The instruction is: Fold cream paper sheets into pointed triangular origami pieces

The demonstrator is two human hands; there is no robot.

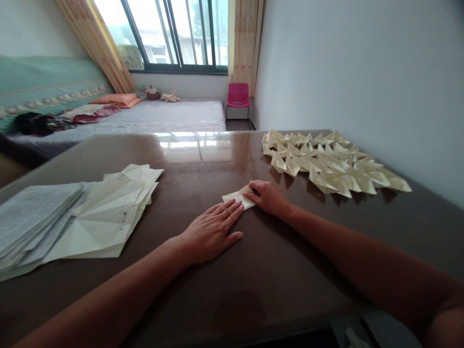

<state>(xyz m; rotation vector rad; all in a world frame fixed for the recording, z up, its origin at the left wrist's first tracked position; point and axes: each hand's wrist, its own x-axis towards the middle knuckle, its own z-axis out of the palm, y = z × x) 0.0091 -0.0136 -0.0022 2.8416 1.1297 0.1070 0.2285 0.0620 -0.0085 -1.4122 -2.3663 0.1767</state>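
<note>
Many folded shapes [328,163] are done, one paper [231,196] is pressed by the flat left hand [213,228] and pinched by the right hand [270,195], and sheets [108,220] seem unused.

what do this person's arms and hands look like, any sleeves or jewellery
The left hand and right hand are bare, with no gloves, rings or watch visible. No sleeve shows on the left forearm or the right forearm.

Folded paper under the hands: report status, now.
Left hand flat, partly over the folded paper. Right hand touching its right end. Paper on the tabletop, partly hidden. Folded shapes right, sheets left, both apart from it.
</note>
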